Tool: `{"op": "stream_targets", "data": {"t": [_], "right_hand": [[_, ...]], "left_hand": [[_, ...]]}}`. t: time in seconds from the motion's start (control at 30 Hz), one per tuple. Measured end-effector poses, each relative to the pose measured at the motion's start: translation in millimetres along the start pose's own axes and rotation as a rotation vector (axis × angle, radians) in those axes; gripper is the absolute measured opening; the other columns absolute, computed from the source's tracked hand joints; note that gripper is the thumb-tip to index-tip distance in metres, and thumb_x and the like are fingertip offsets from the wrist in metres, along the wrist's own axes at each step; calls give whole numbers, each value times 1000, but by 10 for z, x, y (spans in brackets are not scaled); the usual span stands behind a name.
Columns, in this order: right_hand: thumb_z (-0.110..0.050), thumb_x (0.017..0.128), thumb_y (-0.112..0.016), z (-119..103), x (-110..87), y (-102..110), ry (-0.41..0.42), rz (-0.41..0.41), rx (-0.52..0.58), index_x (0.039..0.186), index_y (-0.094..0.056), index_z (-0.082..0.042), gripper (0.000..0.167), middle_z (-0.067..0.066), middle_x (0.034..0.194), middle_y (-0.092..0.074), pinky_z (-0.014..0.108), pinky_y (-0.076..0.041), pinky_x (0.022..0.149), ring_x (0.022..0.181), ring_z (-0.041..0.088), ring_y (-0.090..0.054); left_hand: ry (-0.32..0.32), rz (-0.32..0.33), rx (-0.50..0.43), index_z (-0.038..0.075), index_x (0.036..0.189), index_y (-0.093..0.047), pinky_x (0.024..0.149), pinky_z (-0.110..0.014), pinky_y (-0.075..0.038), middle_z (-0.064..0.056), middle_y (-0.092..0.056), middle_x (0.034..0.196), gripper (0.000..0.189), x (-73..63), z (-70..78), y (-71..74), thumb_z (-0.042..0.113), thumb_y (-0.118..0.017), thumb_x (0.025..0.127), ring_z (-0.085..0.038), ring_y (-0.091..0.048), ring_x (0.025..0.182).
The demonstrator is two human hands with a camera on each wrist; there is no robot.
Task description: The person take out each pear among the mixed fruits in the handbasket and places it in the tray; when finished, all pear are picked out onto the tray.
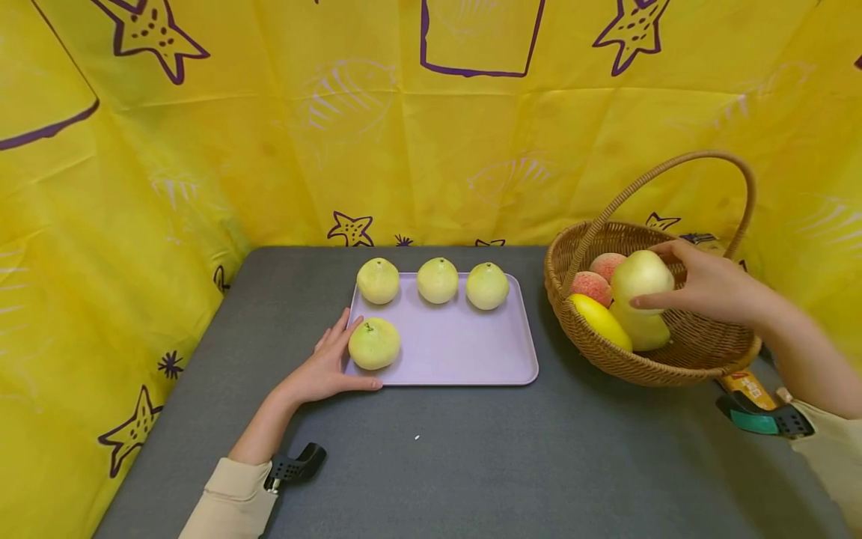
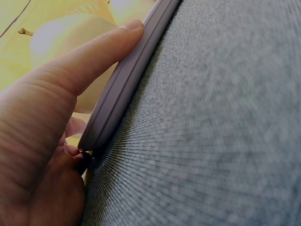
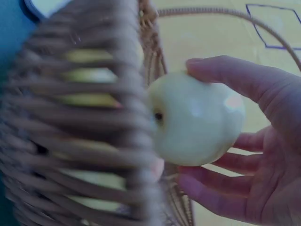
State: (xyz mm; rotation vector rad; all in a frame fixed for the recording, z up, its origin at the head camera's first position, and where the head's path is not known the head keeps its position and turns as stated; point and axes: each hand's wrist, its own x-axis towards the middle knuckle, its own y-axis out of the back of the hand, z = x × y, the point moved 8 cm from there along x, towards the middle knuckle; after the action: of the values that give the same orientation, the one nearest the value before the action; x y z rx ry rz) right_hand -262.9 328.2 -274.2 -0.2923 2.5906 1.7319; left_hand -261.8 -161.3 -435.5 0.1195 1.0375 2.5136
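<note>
My right hand (image 1: 707, 288) grips a pale yellow-green pear (image 1: 643, 281) inside the wicker basket (image 1: 673, 367). In the right wrist view, the thumb and fingers span the pear (image 3: 197, 122), whose dark blossom end faces the basket's side. Beneath it in the basket lies another yellow-green pear (image 1: 649, 329). On the lilac tray (image 1: 465, 344) sit several similar pears: a back row and one at the front left (image 1: 374, 344). My left hand (image 1: 326, 367) rests around the tray's front-left corner, thumb along its front rim, fingers extended along the left side.
Two reddish peaches (image 1: 592, 288) and a smooth yellow fruit (image 1: 601, 322) lie in the basket's left side. Its tall handle arches overhead. An orange packet (image 1: 750, 388) shows behind the right wrist. A yellow patterned cloth (image 1: 431, 165) borders the grey table (image 1: 471, 464).
</note>
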Motion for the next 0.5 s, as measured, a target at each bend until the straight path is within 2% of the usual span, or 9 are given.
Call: {"op": "stream_targets", "data": {"t": [0.07,0.3,0.5], "right_hand": [[-50,81,-77,-36,-49,-25,-13,15,28,145,-33,-6,89,25,130,-52,40,-46,68,108,41,-56],[-46,81,-77,-164,-170,-102,-9,32,109,151,-25,-8,95,28,135,-45,51,-48,72,118,47,-48],[-42,81,-79,-262,-244,-134,10,55,154,151,-26,-9,94,30,135,-45,43,-49,67,111,47,-54]], "left_hand": [[0,1,-1,6,156,-15,108,-69,3,-18,9,161,119,-2,0,0,50,-84,70,-47,6,144],[3,-4,-3,7,156,-14,109,-68,3,-18,9,161,119,-3,3,-4,50,-84,70,-46,7,144],[5,-4,-5,7,157,-14,108,-68,3,-18,10,161,119,-7,0,-1,50,-84,70,-47,7,144]]}}
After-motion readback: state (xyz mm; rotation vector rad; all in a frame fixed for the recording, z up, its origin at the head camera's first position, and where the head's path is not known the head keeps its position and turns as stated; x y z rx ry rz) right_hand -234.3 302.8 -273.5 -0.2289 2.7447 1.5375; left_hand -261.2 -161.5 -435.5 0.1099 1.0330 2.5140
